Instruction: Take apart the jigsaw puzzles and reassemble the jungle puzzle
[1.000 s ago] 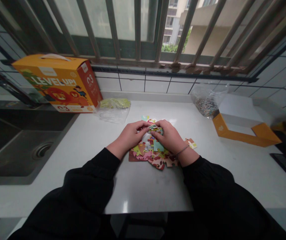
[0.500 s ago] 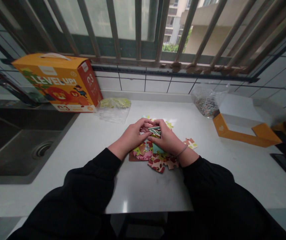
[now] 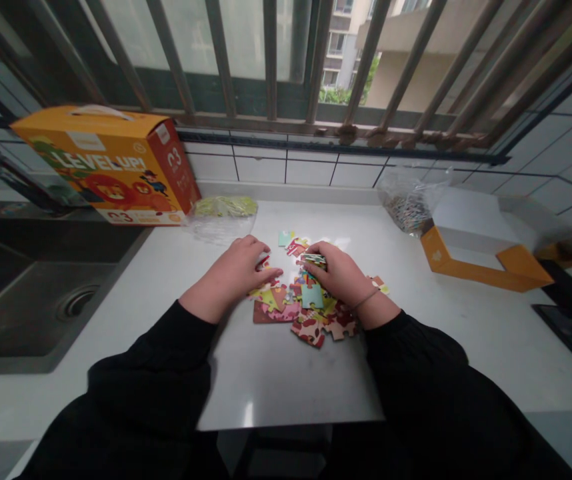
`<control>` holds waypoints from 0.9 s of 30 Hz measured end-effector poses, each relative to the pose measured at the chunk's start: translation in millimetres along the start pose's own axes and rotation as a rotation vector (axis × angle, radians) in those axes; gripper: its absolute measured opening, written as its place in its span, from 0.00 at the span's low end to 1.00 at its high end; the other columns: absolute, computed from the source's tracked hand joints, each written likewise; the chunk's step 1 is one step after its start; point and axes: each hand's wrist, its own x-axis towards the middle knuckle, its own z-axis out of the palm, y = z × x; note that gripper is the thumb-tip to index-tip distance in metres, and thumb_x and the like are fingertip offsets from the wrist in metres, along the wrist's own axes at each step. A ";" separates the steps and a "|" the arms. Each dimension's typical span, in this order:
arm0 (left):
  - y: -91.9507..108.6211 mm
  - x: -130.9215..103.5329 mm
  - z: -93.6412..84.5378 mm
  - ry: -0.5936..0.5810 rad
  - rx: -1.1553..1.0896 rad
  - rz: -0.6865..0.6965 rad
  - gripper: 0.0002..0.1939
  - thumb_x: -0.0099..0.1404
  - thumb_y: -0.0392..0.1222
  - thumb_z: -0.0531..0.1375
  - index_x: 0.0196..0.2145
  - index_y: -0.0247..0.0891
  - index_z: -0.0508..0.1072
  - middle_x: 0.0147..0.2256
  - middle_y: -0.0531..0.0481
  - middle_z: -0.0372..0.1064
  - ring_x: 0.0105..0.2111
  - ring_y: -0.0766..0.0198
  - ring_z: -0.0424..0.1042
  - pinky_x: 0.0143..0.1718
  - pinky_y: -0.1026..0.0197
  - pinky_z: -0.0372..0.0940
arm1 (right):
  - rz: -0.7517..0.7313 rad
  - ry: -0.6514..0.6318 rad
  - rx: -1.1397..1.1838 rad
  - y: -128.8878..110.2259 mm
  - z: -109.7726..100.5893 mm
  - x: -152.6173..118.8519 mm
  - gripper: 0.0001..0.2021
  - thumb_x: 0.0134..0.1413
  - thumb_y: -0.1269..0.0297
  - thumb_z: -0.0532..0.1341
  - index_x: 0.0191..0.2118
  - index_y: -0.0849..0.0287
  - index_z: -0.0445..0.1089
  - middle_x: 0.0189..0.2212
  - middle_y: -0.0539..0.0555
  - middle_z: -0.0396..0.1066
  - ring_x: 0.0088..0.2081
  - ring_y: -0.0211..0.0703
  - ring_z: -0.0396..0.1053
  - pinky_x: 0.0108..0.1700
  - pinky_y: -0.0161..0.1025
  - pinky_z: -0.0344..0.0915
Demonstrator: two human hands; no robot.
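Colourful jigsaw puzzle pieces [image 3: 311,295] lie in a loose, overlapping pile on the white counter. My right hand [image 3: 341,272] is closed around a small stack of puzzle pieces [image 3: 315,259], held edge-on above the pile's right side. On the left of the pile my left hand [image 3: 239,272] rests low with thumb and fingers apart. A red and white piece [image 3: 264,263] shows between its thumb and fingers; whether it is touched I cannot tell. Beyond the hands, a pale green piece [image 3: 285,238] and a red patterned piece [image 3: 297,247] lie on the counter.
At the back left stands an orange puzzle box [image 3: 116,173], with a clear plastic bag [image 3: 223,217] beside it. A bag of small pieces [image 3: 409,210] and an open orange-and-white box [image 3: 486,263] are at the right. The sink [image 3: 21,300] is at far left.
My hands were together around the stack of pieces. My left hand has let go and moved left and down, while my right hand keeps the stack.
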 end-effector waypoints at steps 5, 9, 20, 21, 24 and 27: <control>-21.7 -6.4 -3.3 -0.111 -0.001 -0.067 0.30 0.51 0.61 0.79 0.46 0.42 0.82 0.43 0.41 0.75 0.40 0.48 0.75 0.43 0.51 0.70 | 0.004 0.043 -0.034 1.2 -0.9 1.3 0.06 0.69 0.63 0.66 0.48 0.55 0.72 0.46 0.59 0.78 0.48 0.53 0.75 0.52 0.48 0.70; -18.7 -4.9 -8.0 -0.178 -0.043 -0.123 0.23 0.52 0.58 0.79 0.38 0.41 0.82 0.37 0.44 0.75 0.36 0.52 0.73 0.39 0.53 0.67 | 0.028 -0.023 -0.084 3.6 -0.3 1.4 0.06 0.71 0.61 0.65 0.47 0.56 0.72 0.45 0.60 0.78 0.48 0.54 0.75 0.52 0.48 0.70; -18.7 -3.4 -5.7 -0.147 0.062 -0.180 0.35 0.62 0.63 0.73 0.54 0.31 0.81 0.53 0.31 0.72 0.53 0.40 0.72 0.57 0.47 0.68 | -0.021 -0.025 -0.019 -1.1 2.6 -0.7 0.11 0.69 0.62 0.68 0.54 0.56 0.74 0.51 0.60 0.80 0.53 0.54 0.77 0.56 0.49 0.71; -19.5 -3.2 -4.9 -0.137 0.052 -0.185 0.33 0.62 0.62 0.73 0.53 0.32 0.81 0.52 0.33 0.73 0.51 0.42 0.73 0.55 0.47 0.68 | -0.024 -0.036 -0.021 -0.3 3.7 -0.8 0.12 0.69 0.62 0.68 0.54 0.56 0.74 0.51 0.60 0.80 0.53 0.54 0.77 0.57 0.49 0.71; -21.7 -2.1 -2.4 -0.108 -0.013 -0.217 0.28 0.62 0.58 0.74 0.49 0.34 0.82 0.45 0.38 0.74 0.44 0.48 0.74 0.49 0.50 0.69 | -0.036 -0.050 -0.025 2.4 6.5 -0.9 0.13 0.67 0.63 0.70 0.55 0.56 0.75 0.52 0.60 0.80 0.53 0.54 0.78 0.57 0.49 0.71; -24.2 -1.0 0.4 -0.103 -0.110 -0.269 0.24 0.60 0.57 0.75 0.44 0.36 0.82 0.41 0.42 0.75 0.39 0.52 0.73 0.43 0.53 0.68 | -0.042 -0.041 -0.022 3.6 7.7 -0.9 0.12 0.68 0.62 0.69 0.54 0.56 0.75 0.52 0.60 0.80 0.53 0.54 0.78 0.57 0.49 0.72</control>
